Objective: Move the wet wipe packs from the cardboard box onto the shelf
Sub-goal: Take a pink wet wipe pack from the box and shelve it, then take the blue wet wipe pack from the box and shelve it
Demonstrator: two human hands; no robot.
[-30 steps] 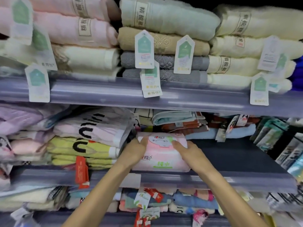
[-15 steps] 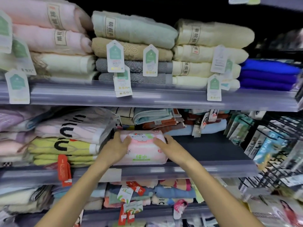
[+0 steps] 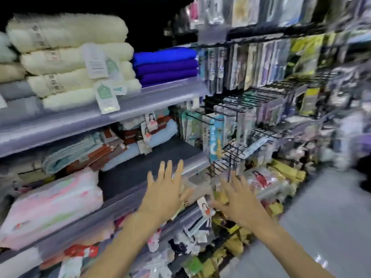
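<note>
A pink wet wipe pack [image 3: 52, 205] lies on the middle shelf [image 3: 130, 177] at the lower left, blurred by motion. My left hand [image 3: 164, 191] hovers open, fingers spread, over the shelf's front rail to the right of the pack and apart from it. My right hand [image 3: 239, 201] is open too, fingers spread, further right in front of the lower goods. Neither hand holds anything. The cardboard box is not in view.
Cream towels [image 3: 68, 57] and blue towels [image 3: 166, 65] are stacked on the upper shelf. Folded cloths [image 3: 96, 149] sit behind the pack. A black wire rack [image 3: 251, 117] of hanging packets juts out at right. Grey floor [image 3: 321, 227] lies at lower right.
Both hands have let go of the wet wipe pack and pulled away to the right. The view has swung sharply right, so the pack now sits at the lower left.
</note>
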